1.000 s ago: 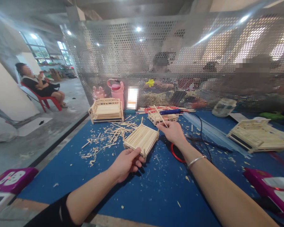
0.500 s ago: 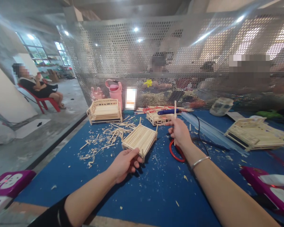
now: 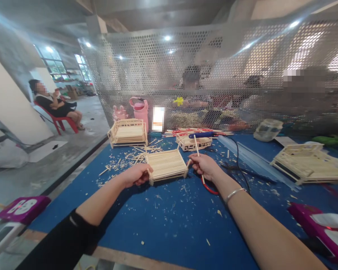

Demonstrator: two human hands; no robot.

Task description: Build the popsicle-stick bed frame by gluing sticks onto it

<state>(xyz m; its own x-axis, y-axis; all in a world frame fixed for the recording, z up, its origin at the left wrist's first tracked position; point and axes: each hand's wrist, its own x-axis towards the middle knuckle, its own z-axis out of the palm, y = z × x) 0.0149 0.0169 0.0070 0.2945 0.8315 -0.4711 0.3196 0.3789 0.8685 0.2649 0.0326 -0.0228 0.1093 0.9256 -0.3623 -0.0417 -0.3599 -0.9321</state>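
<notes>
My left hand (image 3: 137, 175) is closed on the near left corner of a miniature bed frame (image 3: 166, 164) made of thin wooden sticks, with short posts at its corners. The frame sits just above or on the blue tabletop; which, I cannot tell. In my right hand (image 3: 205, 167) a loose wooden stick (image 3: 196, 144) is pinched, slanting up past the fingers. Those fingertips are beside the frame's right corner post (image 3: 189, 163); whether they touch it is unclear. Under the right hand a red loop-shaped handle (image 3: 210, 188) partly shows.
Stick-built miniature furniture stands at back left (image 3: 129, 133), back centre (image 3: 194, 143) and right (image 3: 311, 165). A blue-handled tool (image 3: 201, 135) with a black cord lies across the centre piece. Cut sticks (image 3: 142, 154) and shavings litter the blue mat (image 3: 169, 225). A perforated metal screen (image 3: 146, 67) rises behind.
The bed frame has turned so a long side faces me. My left hand has shifted left to its left corner. My right hand, with the stick, has come lower and closer to the frame.
</notes>
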